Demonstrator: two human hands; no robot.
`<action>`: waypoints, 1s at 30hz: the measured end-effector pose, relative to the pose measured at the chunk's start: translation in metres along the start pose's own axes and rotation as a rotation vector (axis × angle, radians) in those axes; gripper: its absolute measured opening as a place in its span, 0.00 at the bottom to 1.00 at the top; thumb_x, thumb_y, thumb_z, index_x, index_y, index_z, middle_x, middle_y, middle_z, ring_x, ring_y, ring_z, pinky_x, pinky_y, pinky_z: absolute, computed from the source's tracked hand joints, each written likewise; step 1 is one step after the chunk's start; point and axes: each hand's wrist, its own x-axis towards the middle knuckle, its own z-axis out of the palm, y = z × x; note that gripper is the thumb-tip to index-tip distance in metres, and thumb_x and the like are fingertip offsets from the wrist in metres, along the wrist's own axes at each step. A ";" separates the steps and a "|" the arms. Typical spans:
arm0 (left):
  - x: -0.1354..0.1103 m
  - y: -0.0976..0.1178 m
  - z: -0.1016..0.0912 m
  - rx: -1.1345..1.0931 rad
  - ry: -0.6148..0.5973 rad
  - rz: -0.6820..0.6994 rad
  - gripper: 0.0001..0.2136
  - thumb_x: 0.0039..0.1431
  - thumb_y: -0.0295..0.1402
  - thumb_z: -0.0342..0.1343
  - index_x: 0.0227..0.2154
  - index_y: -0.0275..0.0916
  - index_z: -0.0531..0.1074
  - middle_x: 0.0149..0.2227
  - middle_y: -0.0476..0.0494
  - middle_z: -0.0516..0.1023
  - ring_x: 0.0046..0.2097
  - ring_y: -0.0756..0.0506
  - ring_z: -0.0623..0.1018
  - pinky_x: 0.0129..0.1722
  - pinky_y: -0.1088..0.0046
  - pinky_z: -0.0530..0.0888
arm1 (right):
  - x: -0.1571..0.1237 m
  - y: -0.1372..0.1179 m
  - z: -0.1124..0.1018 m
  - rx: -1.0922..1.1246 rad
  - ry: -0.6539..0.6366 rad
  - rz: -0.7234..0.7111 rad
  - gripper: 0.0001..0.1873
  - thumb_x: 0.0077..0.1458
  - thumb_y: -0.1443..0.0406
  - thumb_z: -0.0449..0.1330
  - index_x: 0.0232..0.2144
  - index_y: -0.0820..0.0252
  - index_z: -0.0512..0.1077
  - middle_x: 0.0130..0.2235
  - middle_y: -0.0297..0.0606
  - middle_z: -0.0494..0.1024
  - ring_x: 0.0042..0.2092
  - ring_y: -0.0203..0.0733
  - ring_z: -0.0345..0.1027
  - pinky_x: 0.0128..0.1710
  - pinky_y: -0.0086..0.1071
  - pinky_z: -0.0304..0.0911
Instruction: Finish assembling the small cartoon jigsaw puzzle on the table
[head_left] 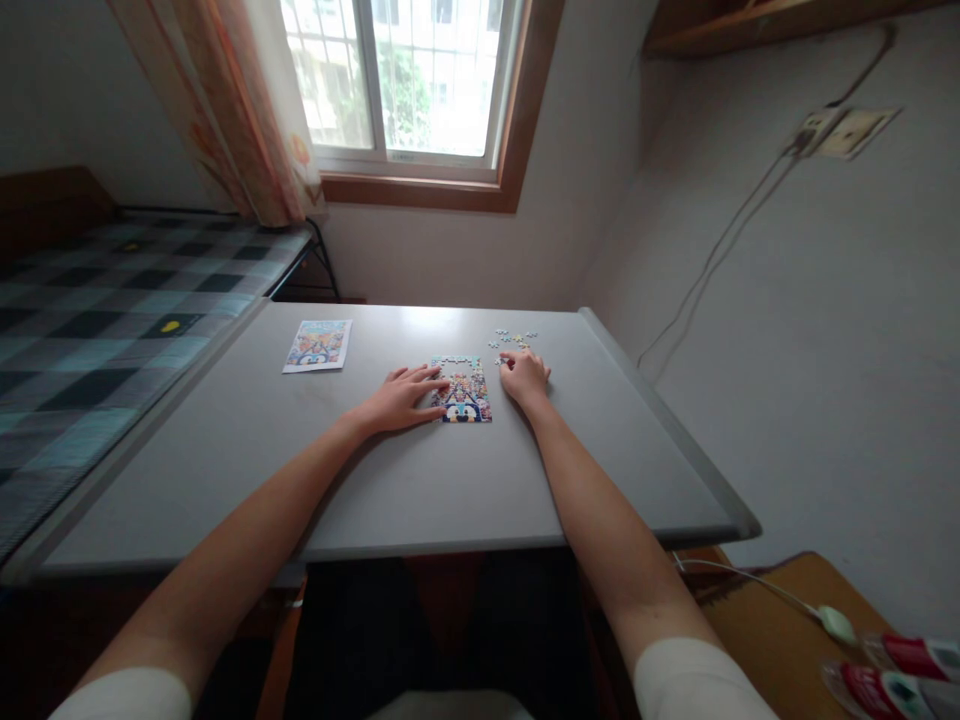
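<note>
We saw a partly assembled jigsaw puzzle (469, 395) lying on the table (450, 490), just right of and below the middle of the frame, its upper part broken by a gap. The left hand (405, 398) lay flat at its left side, fingers spread wide and tips over the edge; we judged that this steadied the joined pieces, since a loose sheet of them could easily slide.

The right hand (525, 377) was at the puzzle's right, fingers curled in narrowly beside a small piece (499, 361) — we could not tell whether they gripped it or merely touched it. Loose pieces (516, 340) lay scattered just beyond that hand, towards the upper right, probably kept there for easy reach without covering the joined part.

A printed picture sheet (316, 346) lay flat on the table, left of centre and well apart from both hands. Its colours resembled the puzzle's — so we took it for a guide, set aside where neither arm hid it.
</note>
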 end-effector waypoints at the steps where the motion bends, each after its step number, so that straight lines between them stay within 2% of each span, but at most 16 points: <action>1: 0.000 0.000 0.000 0.001 0.001 0.001 0.28 0.59 0.56 0.44 0.60 0.51 0.61 0.65 0.46 0.55 0.66 0.39 0.54 0.63 0.57 0.48 | 0.000 0.000 0.000 -0.003 -0.003 0.001 0.18 0.54 0.65 0.52 0.45 0.50 0.75 0.47 0.41 0.72 0.48 0.48 0.62 0.49 0.42 0.54; 9: 0.000 0.001 0.000 0.007 -0.007 0.000 0.28 0.59 0.56 0.44 0.60 0.50 0.61 0.65 0.45 0.54 0.66 0.39 0.54 0.63 0.56 0.48 | -0.001 -0.001 -0.002 -0.001 -0.036 -0.007 0.18 0.54 0.63 0.53 0.45 0.46 0.75 0.46 0.42 0.70 0.50 0.50 0.60 0.51 0.44 0.53; 17: 0.000 0.001 -0.001 0.010 -0.001 0.005 0.28 0.59 0.56 0.44 0.59 0.50 0.62 0.65 0.45 0.55 0.65 0.39 0.54 0.63 0.57 0.48 | 0.000 0.000 -0.001 0.043 -0.011 0.041 0.12 0.52 0.60 0.56 0.39 0.52 0.75 0.44 0.41 0.70 0.49 0.49 0.61 0.50 0.43 0.55; 30: 0.000 0.000 0.000 0.026 0.007 0.018 0.28 0.60 0.56 0.43 0.60 0.51 0.61 0.65 0.45 0.55 0.65 0.38 0.54 0.63 0.56 0.49 | 0.005 0.006 0.004 0.097 0.018 0.066 0.12 0.49 0.55 0.60 0.33 0.54 0.76 0.43 0.41 0.73 0.49 0.50 0.60 0.49 0.43 0.55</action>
